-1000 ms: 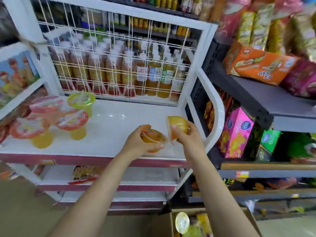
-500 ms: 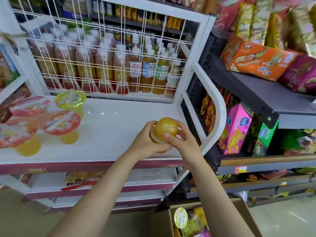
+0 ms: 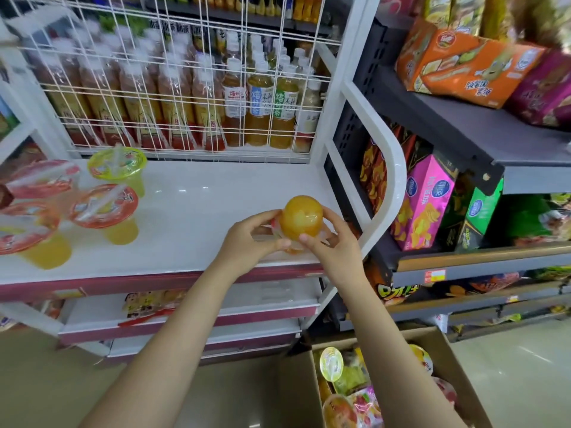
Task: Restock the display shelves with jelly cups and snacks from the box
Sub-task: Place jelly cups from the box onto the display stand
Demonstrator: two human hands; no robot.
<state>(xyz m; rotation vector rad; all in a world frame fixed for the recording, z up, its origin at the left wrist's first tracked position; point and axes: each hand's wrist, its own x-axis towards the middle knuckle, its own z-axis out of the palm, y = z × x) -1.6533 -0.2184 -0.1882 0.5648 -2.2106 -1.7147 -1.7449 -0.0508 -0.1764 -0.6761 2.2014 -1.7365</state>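
Fingers (image 3: 312,240) of both hands curl around two small orange jelly cups (image 3: 301,216) pressed together, one stacked on the other, domed base facing up. The left hand (image 3: 247,239) grips the lower cup from the left; the right hand (image 3: 335,242) grips from the right, thumb across the front. Both forearms reach up from the bottom of the view, meeting just above the front right edge of the white display shelf (image 3: 197,211). On the shelf's left stand larger jelly cups (image 3: 105,208) with red and green lids. Below right, an open cardboard box (image 3: 445,350) holds more cups and snacks.
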